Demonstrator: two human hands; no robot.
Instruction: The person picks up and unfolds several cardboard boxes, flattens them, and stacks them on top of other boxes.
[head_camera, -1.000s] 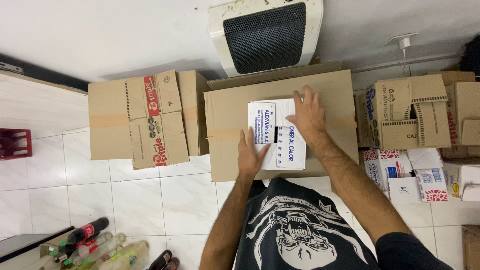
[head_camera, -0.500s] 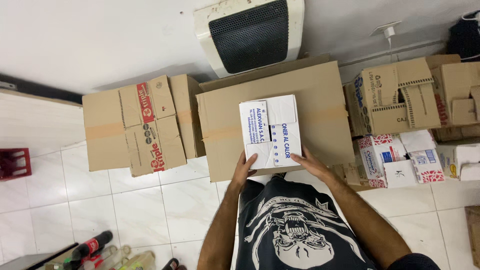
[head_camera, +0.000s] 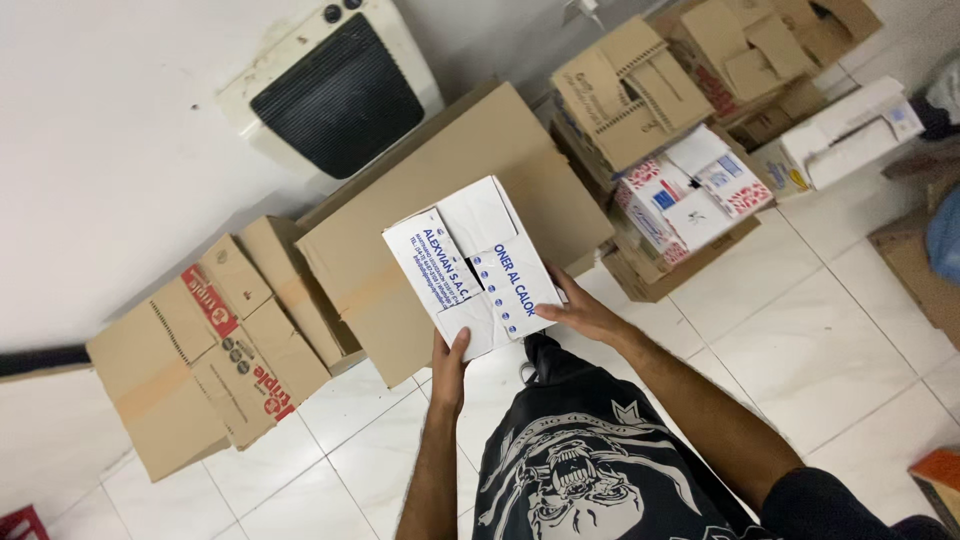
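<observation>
While both hands grip the white carton, the largest item in view is the white tiled floor (head_camera: 820, 330), which carries every stack of boxes. Against the pale wall (head_camera: 120, 140) leans a white appliance with a dark grille (head_camera: 335, 95). Directly below it sits the large plain brown carton (head_camera: 450, 220), its top flaps closed. To its left stands a second brown carton with red printing (head_camera: 200, 350), tilted in the view and just beside the large one. To the right, a group of open brown and white printed cartons (head_camera: 680, 130) is stacked near the wall.

The white carton (head_camera: 475, 265), marked with blue lettering, is held over the near edge of the large brown carton; whether it rests on that carton or is lifted clear cannot be determined. The left hand (head_camera: 450, 365) holds the carton's near lower corner, thumb on top and fingers curled beneath. The right hand (head_camera: 580, 312) holds the near right edge, thumb pressed on the top face and fingers wrapped under. Both forearms extend from the bottom of the view, above a black printed shirt (head_camera: 590, 470)
</observation>
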